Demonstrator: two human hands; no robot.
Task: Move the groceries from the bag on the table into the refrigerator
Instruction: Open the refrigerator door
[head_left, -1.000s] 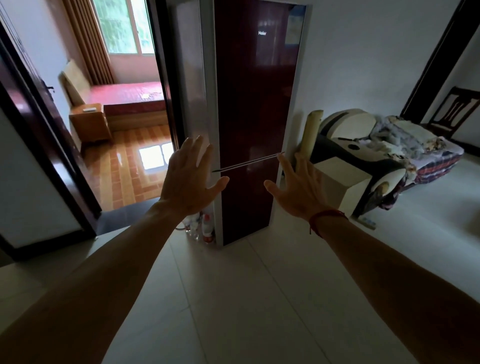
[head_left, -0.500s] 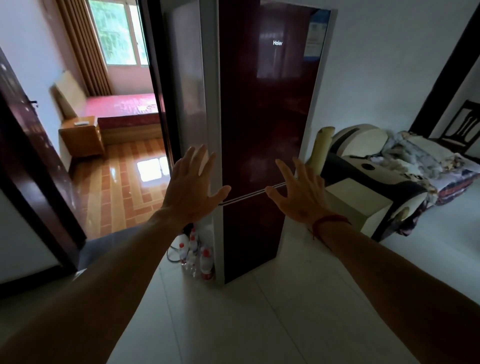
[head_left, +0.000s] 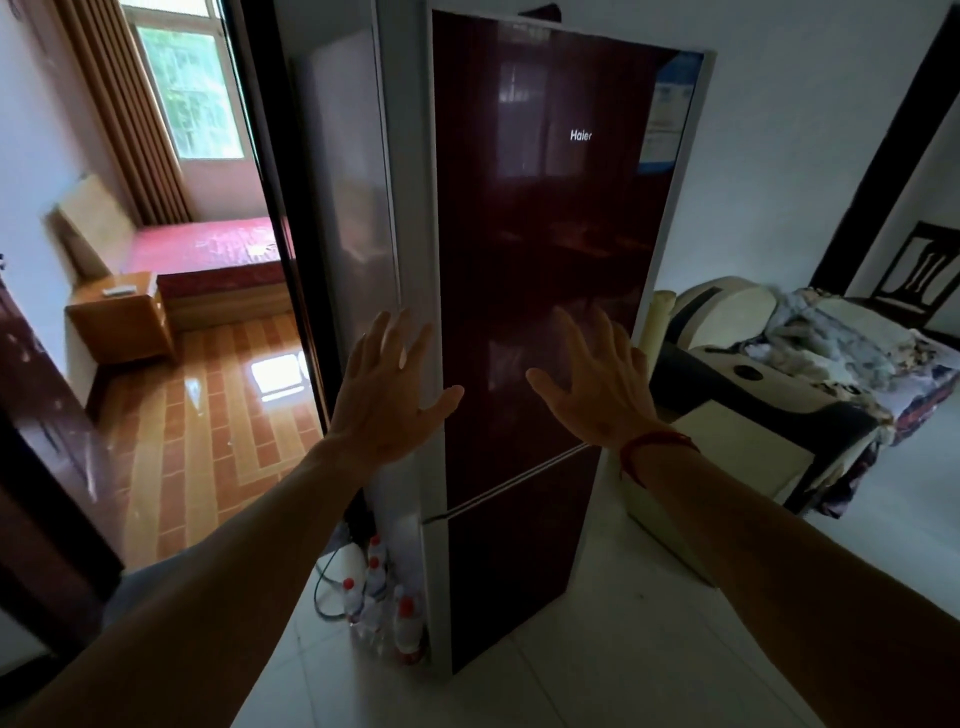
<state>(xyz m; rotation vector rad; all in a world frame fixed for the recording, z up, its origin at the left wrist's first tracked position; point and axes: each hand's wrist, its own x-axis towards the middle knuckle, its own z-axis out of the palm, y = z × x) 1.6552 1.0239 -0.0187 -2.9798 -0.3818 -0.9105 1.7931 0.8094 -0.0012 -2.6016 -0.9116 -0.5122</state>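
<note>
Fingers (head_left: 387, 338) on both hands straight and spread wide, nothing held. Left hand (head_left: 389, 400) is raised palm-forward over the left front edge of the refrigerator (head_left: 545, 234). Right hand (head_left: 597, 395) is raised the same way in front of the upper door, low on it. Can't tell if either palm touches the door. A red string bracelet (head_left: 657, 447) is on the right wrist.

Refrigerator: dark red glossy two-door Haier, standing on the pale tiled floor (head_left: 597, 649), both doors closed, silver seam between upper and lower door just below the hands. Blue-white label (head_left: 670, 119) at the upper door's top right corner.

Red-capped plastic bottles (head_left: 384, 597) stand on the floor against the refrigerator's left side, near its front bottom corner, with a cable (head_left: 324, 587) beside them. Left of the refrigerator an open doorway shows a bed (head_left: 208, 249) with a red cover, a wooden nightstand (head_left: 119, 317), a window (head_left: 192, 93) and brown curtains (head_left: 119, 104). Right of it are a cream roll (head_left: 660, 322) leaning just beside the refrigerator, a cream-and-black massage chair (head_left: 727, 364) with blankets (head_left: 852, 343) piled on it, and a dark wooden chair (head_left: 930, 270) behind.
</note>
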